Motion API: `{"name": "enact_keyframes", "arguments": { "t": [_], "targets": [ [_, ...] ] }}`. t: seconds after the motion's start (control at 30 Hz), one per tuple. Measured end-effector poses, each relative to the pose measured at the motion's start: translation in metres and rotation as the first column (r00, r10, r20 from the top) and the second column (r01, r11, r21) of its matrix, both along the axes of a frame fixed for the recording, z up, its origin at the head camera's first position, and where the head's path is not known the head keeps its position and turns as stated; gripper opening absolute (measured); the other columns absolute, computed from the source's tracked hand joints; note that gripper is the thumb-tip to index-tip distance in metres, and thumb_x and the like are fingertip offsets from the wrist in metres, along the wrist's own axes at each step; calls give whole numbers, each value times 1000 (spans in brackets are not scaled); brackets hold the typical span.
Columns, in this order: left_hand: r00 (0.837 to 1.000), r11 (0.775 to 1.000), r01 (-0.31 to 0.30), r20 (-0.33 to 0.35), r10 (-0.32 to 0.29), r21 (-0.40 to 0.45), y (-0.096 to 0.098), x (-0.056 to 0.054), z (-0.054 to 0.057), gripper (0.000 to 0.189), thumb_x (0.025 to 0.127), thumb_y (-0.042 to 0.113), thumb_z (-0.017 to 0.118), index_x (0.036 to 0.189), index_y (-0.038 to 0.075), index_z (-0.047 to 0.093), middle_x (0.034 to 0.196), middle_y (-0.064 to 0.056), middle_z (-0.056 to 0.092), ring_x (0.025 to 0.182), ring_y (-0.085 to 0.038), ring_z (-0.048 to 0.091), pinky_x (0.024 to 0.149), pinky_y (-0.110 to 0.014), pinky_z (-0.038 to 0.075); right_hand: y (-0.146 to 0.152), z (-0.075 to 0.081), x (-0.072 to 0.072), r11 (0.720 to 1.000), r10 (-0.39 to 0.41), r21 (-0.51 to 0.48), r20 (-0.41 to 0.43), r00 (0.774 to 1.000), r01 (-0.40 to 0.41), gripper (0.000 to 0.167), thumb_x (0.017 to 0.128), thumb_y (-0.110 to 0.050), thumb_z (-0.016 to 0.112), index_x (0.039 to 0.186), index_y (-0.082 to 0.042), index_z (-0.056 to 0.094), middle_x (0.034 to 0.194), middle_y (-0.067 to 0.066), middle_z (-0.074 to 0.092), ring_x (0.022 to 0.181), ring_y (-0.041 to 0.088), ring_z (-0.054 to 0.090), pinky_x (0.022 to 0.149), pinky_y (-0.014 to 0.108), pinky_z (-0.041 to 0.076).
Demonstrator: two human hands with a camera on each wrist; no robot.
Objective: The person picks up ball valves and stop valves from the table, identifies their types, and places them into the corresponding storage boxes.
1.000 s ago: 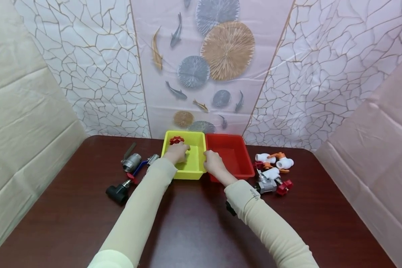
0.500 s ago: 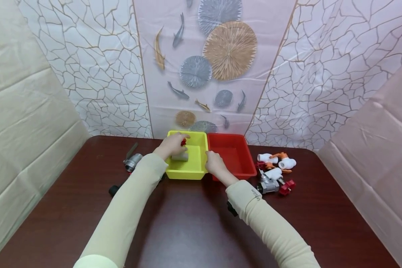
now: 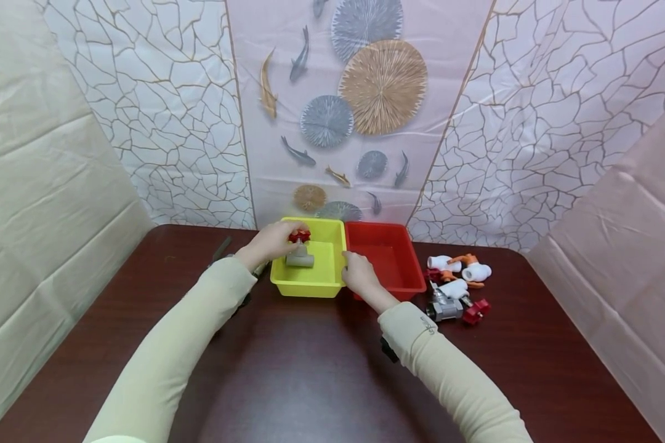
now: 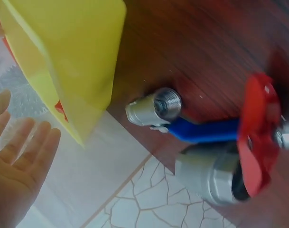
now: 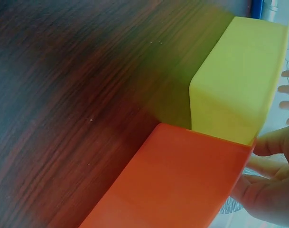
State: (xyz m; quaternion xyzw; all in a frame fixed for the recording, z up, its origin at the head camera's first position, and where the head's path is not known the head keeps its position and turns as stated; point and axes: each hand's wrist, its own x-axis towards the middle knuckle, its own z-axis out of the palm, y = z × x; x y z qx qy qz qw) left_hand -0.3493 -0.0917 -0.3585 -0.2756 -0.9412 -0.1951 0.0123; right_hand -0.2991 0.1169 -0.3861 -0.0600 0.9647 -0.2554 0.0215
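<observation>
A grey valve (image 3: 300, 260) with a red handwheel (image 3: 300, 235) stands inside the yellow bin (image 3: 307, 290). Over that bin's left rim is my left hand (image 3: 270, 242), its fingertips overlapping the handwheel in the head view. In the left wrist view the same hand (image 4: 22, 166) has its fingers extended, with nothing in the palm. My right hand (image 3: 360, 272) pinches the rims where the yellow bin meets the red bin (image 3: 385, 261). The right wrist view shows its thumb (image 5: 270, 142) at that joint and its fingers behind. Bare red floor shows in the red bin.
Right of the bins lies a group of white valves (image 3: 475, 271) with orange handles and a metal valve (image 3: 445, 307). On the left are a metal valve with a blue lever (image 4: 203, 130), a larger metal valve (image 4: 206, 175) and a red handle (image 4: 258, 137). A patterned backdrop (image 3: 188, 123) rises behind.
My left hand has let go of the grey valve and drawn back leftward toward the yellow bin's rim, bringing the valve into view. The right hand keeps its place on the rims.
</observation>
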Motion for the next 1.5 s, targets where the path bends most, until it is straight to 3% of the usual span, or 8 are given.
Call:
{"name": "enact_keyframes", "arguments": {
  "t": [0.47, 0.7, 0.8, 0.9, 1.0, 1.1, 1.33, 1.5],
  "targets": [
    [998, 999, 32, -49, -33, -24, -18, 36, 1, 39, 91, 22, 60, 129, 12, 56, 129, -13, 57, 118, -30, 55, 99, -48, 43, 6, 12, 8, 999, -15, -45, -73, 997, 12, 34, 93, -7, 52, 127, -1, 56, 115, 16, 64, 78, 23, 61, 72, 32, 53],
    [988, 998, 54, -145, -51, 18, -42, 56, -2, 40, 90, 23, 63, 128, 12, 57, 125, -12, 59, 102, -28, 63, 85, -44, 51, 2, 20, 13, 999, -3, -51, -91, 996, -2, 37, 92, -10, 55, 128, -2, 55, 112, 16, 64, 74, 21, 56, 76, 34, 53],
    [988, 998, 42, -149, -34, 51, -54, 64, -2, 41, 90, 22, 63, 129, 11, 55, 124, -13, 59, 101, -28, 63, 83, -43, 52, 1, 22, 16, 998, 8, -62, -101, 995, -15, 37, 92, -10, 56, 128, -2, 55, 113, 17, 63, 77, 24, 56, 79, 36, 53],
    [991, 996, 16, -130, -5, 83, -64, 73, -2, 41, 91, 22, 63, 129, 10, 55, 122, -12, 60, 102, -27, 62, 84, -44, 51, -1, 23, 20, 995, 48, -83, -139, 989, -60, 35, 91, -9, 57, 125, -1, 57, 117, 19, 62, 92, 29, 60, 86, 41, 52],
    [995, 994, -22, -91, 32, 106, -73, 81, -3, 39, 91, 22, 62, 129, 13, 55, 124, -10, 59, 105, -25, 60, 86, -45, 50, -3, 21, 25, 988, 110, -87, -198, 974, -129, 31, 90, -8, 58, 120, 0, 60, 119, 20, 62, 107, 33, 58, 92, 45, 49],
    [996, 993, -30, -75, 39, 115, -79, 88, -5, 39, 91, 23, 62, 129, 14, 56, 126, -9, 58, 109, -24, 60, 89, -45, 50, -6, 18, 30, 980, 156, -81, -246, 957, -180, 28, 89, -7, 60, 116, 0, 63, 118, 19, 62, 109, 34, 57, 93, 47, 47],
    [990, 993, 13, -138, 3, 118, -89, 103, -11, 40, 90, 24, 64, 128, 12, 56, 124, -8, 59, 110, -25, 61, 90, -45, 50, -17, 12, 43, 963, 229, -70, -302, 925, -261, 26, 88, -7, 61, 113, -2, 65, 115, 17, 63, 109, 35, 55, 91, 53, 44],
    [983, 990, 9, -182, 17, 141, -94, 117, -14, 38, 89, 21, 66, 125, 13, 58, 117, -4, 61, 94, -17, 60, 77, -37, 52, -29, 9, 55, 930, 335, -16, -368, 868, -366, 25, 87, -6, 62, 111, -2, 65, 111, 14, 65, 105, 33, 57, 93, 49, 43]
  ]
}}
